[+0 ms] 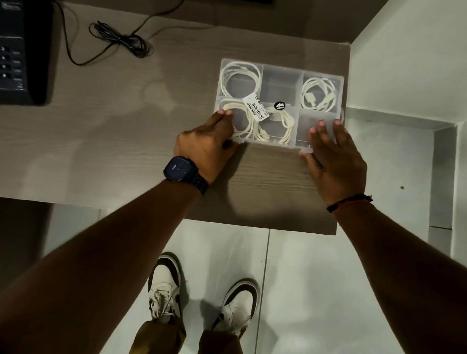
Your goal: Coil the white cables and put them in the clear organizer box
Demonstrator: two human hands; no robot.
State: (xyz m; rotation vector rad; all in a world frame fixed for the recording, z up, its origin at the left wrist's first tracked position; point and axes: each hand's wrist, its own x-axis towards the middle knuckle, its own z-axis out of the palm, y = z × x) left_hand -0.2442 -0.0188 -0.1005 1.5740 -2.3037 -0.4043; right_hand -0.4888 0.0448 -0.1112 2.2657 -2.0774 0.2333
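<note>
The clear box (282,81) is seen lying flat on the desk (120,129), at the desk's right end, about 1 o'clock from frame centre, lid down. Six compartments are seen through the lid, three across and two deep. White cables are seen coiled in four of them: a coil at the box's 10 o'clock (240,76), one at 2 o'clock (318,94), one at 8 o'clock (246,123), one at 6 o'clock (284,125). A barcode label (255,107) and a round black sticker (280,106) are stuck near the lid's middle. The left hand (207,145) is laid on the box's 8 o'clock corner, fingers (221,116) straight and close together on the lid, thumb at the near edge; whether the thumb hooks the edge cannot be told. The right hand (334,158) is laid flat on the 4 o'clock corner, fingers (321,133) straight and slightly spread on the lid, thumb down by the near edge. A watch (179,168) is worn on the left wrist, a thread bracelet (348,201) on the right. A tangled black cord (123,40) is seen at the box's 10 o'clock, well apart, and a dark phone (13,48) at 9 o'clock, at the desk's far left. Two white shoes (165,285) are seen at 6 o'clock on the tiled floor (315,291).
</note>
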